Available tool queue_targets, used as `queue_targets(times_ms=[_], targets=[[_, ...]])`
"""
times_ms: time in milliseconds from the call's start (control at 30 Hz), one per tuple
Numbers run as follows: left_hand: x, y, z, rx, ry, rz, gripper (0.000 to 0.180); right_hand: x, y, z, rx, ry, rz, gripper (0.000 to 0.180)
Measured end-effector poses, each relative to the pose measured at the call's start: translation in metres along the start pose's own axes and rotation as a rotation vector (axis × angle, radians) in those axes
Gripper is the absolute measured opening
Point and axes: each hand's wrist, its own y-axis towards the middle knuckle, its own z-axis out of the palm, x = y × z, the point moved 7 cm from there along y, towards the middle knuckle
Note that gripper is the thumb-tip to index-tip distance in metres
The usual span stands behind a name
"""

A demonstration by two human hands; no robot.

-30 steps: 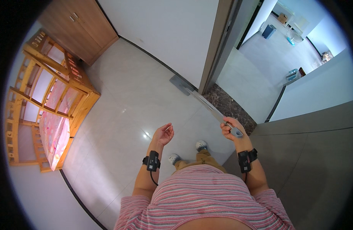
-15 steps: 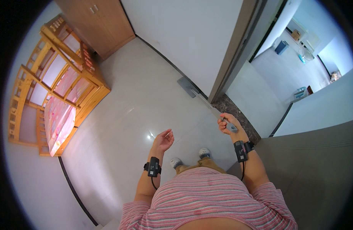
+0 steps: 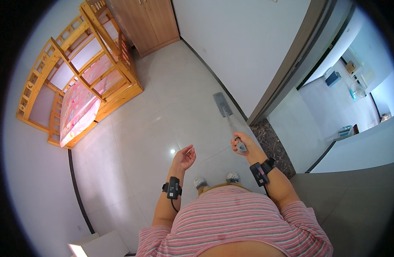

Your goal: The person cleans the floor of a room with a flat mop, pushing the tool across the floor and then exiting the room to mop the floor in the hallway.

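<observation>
My right hand [image 3: 247,144] is wrapped round the grey grip of a flat mop [image 3: 229,123]. The pole slants away from me, and its rectangular grey head [image 3: 222,104] lies flat on the floor close to the wall's dark skirting, short of the doorway. Nothing is in my left hand [image 3: 185,158]; it hovers in front of my body with the fingers loosely bent and apart. A black box is strapped to each of my forearms.
A wooden bunk bed [image 3: 135,88] with pink bedding stands at the left, beside a brown wardrobe [image 3: 152,25]. To the right, a door frame [image 3: 287,64] and dark stone threshold [image 3: 272,145] lead to another room with a blue bin [image 3: 332,79]. A white box-like piece [image 3: 105,246] stands at the lower left.
The mop head has shifted out from the door frame along the skirting, and my right hand has swung a little left with the grip. The view has turned; my left hand stays much the same.
</observation>
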Motion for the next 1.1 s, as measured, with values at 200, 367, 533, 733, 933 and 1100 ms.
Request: queue_targets(times_ms=[200,367,533,733,933,1100], targets=[[0.006,-0.002,-0.003,0.010,-0.011,-0.044,0.013,-0.015,-0.027,0.021,0.074,0.011,-0.013,0.017],[0.003,-0.003,0.003,0.014,0.018,-0.021,0.015,-0.015,-0.020,0.017,0.042,-0.027,-0.023,0.017],[0.010,-0.006,-0.002,0.002,-0.003,-0.031,0.014,-0.009,-0.002,-0.007,0.023,-0.134,-0.103,0.018],[0.023,-0.009,-0.017,-0.013,0.006,-0.055,0.016,0.011,0.024,-0.033,0.023,-0.108,-0.096,0.019],[0.022,-0.008,-0.026,-0.028,0.015,-0.058,0.018,0.002,0.008,-0.010,-0.061,-0.105,-0.095,0.019],[0.017,-0.006,-0.024,-0.004,0.016,-0.052,0.016,-0.027,-0.014,0.017,0.024,-0.129,-0.070,0.015]])
